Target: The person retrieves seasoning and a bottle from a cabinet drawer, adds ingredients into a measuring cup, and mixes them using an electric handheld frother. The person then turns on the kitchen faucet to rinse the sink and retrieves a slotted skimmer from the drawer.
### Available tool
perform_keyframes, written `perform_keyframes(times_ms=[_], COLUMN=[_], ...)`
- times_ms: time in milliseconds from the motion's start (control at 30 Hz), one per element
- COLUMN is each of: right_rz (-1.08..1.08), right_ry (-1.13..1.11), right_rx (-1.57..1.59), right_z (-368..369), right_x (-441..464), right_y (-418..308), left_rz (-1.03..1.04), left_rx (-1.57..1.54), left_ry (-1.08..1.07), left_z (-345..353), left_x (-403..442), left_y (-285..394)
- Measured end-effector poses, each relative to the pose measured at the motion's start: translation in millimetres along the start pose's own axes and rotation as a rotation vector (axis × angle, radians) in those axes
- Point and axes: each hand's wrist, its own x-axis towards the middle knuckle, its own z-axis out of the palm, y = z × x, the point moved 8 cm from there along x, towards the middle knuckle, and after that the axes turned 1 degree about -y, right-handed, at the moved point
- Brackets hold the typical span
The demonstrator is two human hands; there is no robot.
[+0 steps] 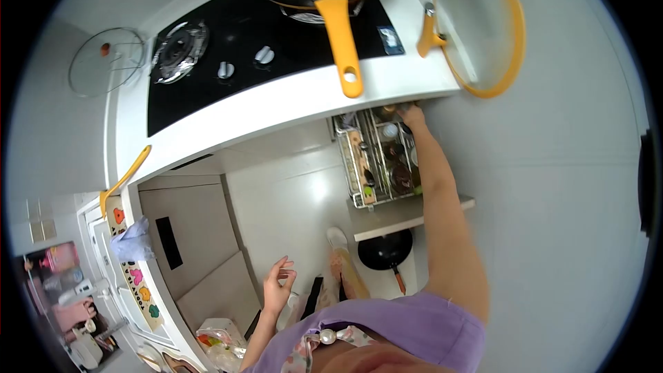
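My right hand [412,116] reaches into the far right corner of a pull-out wire basket [357,178] below the counter. Its fingers are mostly hidden among the jars and bottles there, so I cannot tell whether they grip one. Nearer to me in the same basket stand a dark-lidded jar [400,179] and a white-capped container [390,130]. My left hand [278,287] hangs in the air by my side, holding nothing, its fingers loosely bent and apart.
A frying pan [338,27] with a yellow handle sits on the black stove [235,90], some food inside. Its yellow-rimmed glass lid [514,41] stands at the right. A yellow utensil [128,176] and a cloth [133,240] lie left. A black wok [385,250] is below the drawer front [414,215].
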Motion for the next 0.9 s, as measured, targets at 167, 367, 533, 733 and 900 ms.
perform_keyframes(times_ms=[167, 367, 533, 733, 900], right_rz=[0.213, 0.128, 0.186, 0.017, -0.236], right_ry=[0.002, 0.402, 0.707, 0.785, 0.503], right_rx=[0.004, 0.307, 0.605, 0.474, 0.453], right_z=[-23.2, -87.0, -97.7, -209.3, -273.6], right_x=[-16.8, -49.1, -88.7, -240.5, -354.3], right_y=[-0.2, 24.1, 72.5, -6.4, -121.0], left_rz=[-0.044, 0.001, 0.061, 0.15, 0.351], left_rx=[0.018, -0.024, -0.052, -0.021, -0.092], left_ry=[0.04, 0.053, 0.077, 0.098, 0.165], left_z=[-14.0, -17.7, -19.2, -31.4, -45.5], left_x=[-11.6, -17.2, -23.5, -32.2, -34.6], left_y=[-10.5, 0.0, 7.7, 28.4, 76.2])
